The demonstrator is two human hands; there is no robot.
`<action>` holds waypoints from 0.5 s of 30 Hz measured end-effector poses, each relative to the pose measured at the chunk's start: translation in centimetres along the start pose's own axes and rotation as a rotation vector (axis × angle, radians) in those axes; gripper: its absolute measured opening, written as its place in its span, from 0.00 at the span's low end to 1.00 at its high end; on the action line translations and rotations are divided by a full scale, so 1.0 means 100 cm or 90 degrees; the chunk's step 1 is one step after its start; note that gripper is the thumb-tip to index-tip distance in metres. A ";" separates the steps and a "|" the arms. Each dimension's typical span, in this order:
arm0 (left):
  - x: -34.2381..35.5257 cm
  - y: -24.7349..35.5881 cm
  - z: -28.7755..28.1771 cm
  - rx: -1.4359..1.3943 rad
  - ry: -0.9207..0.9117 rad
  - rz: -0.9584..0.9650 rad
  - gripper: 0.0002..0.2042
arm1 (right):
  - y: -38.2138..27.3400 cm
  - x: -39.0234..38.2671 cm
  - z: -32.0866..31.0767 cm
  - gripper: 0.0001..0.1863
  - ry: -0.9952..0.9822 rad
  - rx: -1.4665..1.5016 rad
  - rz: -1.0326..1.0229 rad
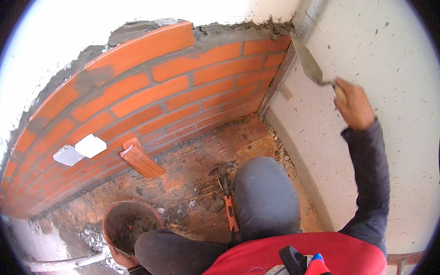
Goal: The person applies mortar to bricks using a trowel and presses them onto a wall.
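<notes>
My right hand (355,105) is wrapped around the handle of a pointed trowel (309,63). The blade tilts up and left, its tip at the right end of the wet mortar bed (229,33) on top of an orange brick wall (178,91). At lower left, my left hand (120,257) grips the side of a round bucket (109,221) that holds grey mortar (135,232); my knee hides some of its rim. Left of the bare mortar stretch, a top-course brick (150,43) sits in place.
A loose orange brick (143,158) leans near the wall's foot. Two pale boxes (90,145) stick out from the wall. A hammer (228,202) with an orange handle lies beside my knee on the debris-strewn floor. A metal straightedge (303,33) stands in the right corner by a spattered white wall (398,96).
</notes>
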State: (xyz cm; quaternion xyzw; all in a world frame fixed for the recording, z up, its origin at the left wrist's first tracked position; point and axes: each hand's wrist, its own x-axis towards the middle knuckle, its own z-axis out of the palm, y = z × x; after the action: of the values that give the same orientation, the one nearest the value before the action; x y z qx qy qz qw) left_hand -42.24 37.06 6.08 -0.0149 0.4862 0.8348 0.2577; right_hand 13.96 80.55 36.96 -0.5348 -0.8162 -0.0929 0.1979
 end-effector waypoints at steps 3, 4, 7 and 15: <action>-0.004 0.004 0.001 0.087 0.059 0.019 0.23 | 0.000 -0.074 0.024 0.20 -0.071 0.145 0.171; -0.005 0.009 0.006 0.125 0.077 0.031 0.23 | 0.016 -0.106 0.052 0.18 -0.142 0.390 0.331; 0.003 0.005 0.000 0.153 0.077 0.042 0.24 | 0.021 -0.188 0.109 0.13 -0.371 0.806 0.649; 0.012 0.003 0.023 0.074 -0.039 0.033 0.23 | -0.020 -0.109 0.173 0.16 -0.006 0.387 0.191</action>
State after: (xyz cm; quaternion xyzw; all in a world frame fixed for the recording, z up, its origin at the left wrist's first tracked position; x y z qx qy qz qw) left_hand -42.93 39.31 7.24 0.0381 0.5258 0.8119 0.2507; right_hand 12.06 76.92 16.86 -0.5662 -0.7195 0.1873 0.3558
